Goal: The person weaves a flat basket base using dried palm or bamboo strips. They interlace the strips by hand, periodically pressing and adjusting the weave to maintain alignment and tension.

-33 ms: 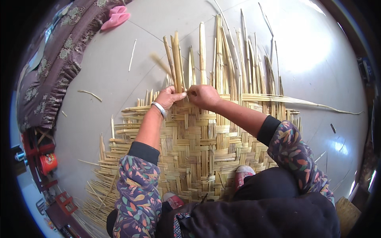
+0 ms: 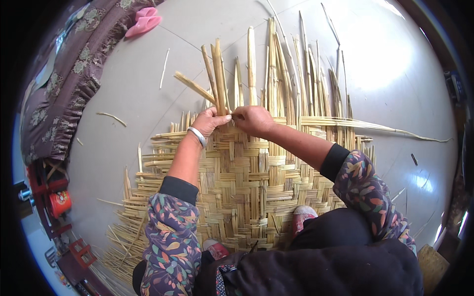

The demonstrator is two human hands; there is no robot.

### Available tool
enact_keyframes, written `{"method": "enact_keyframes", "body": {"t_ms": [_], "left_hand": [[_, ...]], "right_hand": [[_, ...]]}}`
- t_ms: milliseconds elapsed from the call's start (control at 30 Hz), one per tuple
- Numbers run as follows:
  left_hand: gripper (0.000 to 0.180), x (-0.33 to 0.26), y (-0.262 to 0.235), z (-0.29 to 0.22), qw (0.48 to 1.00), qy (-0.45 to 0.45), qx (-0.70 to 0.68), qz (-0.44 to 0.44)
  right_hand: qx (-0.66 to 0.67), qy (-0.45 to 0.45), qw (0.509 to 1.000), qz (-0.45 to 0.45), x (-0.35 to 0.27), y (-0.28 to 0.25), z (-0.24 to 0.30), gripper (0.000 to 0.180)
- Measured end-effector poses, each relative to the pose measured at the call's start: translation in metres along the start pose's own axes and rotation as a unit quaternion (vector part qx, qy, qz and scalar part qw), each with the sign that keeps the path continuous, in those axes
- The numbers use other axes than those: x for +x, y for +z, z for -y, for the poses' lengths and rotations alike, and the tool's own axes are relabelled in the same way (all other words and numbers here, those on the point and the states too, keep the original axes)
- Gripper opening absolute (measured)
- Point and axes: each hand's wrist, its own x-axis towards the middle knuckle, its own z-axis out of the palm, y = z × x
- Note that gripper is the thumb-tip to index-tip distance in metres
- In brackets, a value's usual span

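A: Where's the work, and which way does it point?

B: Far edge of the yellow-tan woven reed mat (image 2: pixel 237 178), left of its middle. Long, flat, pale-tan split-reed strips (image 2: pixel 217 74) there: long axis runs away from me, tips far, leaning slightly left. One angled straw-coloured reed strip (image 2: pixel 195 89) splays to the far left, its near end at my left fingers.

A: Hand pose?

B: Both arms reach forward, forearms converging. My left hand (image 2: pixel 209 122), silver-coloured bangle (image 2: pixel 199 135) on the wrist, wraps the strips low down, thumb pointing right. My right hand (image 2: pixel 255 121) is curled, back of the hand up, fingertips right by the left thumb tip.

A: Grip?

B: Left: closed on the strips. Right: fingers folded in; can't tell if anything's pinched there.

A: Hard to see?

B: Near ends of the strips: they pass under my left thumb and blend into the weave. Right fingertips: mostly covered by my own knuckles. Can't tell how many strips I've got, or whether their tips touch the grey tiled floor (image 2: pixel 133 93).
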Motion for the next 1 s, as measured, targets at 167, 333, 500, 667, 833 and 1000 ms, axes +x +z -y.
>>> {"method": "enact_keyframes", "body": {"t_ms": [167,333,500,667,833,1000], "left_hand": [[0.032,-0.005,0.005,0.0,0.995,0.02,-0.101,0.015],[0.035,-0.011,0.003,0.01,0.967,0.085,-0.199,-0.136],[0.019,-0.015,0.009,0.022,0.936,0.068,-0.105,-0.329],[0.016,-0.025,0.024,0.03,0.909,0.066,0.004,-0.412],[0.017,-0.036,0.018,0.018,0.905,0.088,0.049,-0.414],[0.02,-0.036,-0.017,0.033,0.817,0.112,0.445,-0.349]], "right_hand": [[-0.023,-0.032,0.998,0.04,0.004,-0.005,-0.006,0.024],[-0.037,-0.016,0.996,0.085,0.009,-0.009,-0.003,0.027],[-0.023,0.004,0.997,0.079,0.009,-0.007,-0.002,0.027],[0.011,-0.071,0.997,-0.011,-0.002,-0.011,-0.012,0.021],[0.036,-0.074,0.989,-0.124,-0.028,-0.059,-0.046,0.014],[-0.178,0.072,0.971,-0.145,-0.075,-0.113,-0.094,0.022]]}}
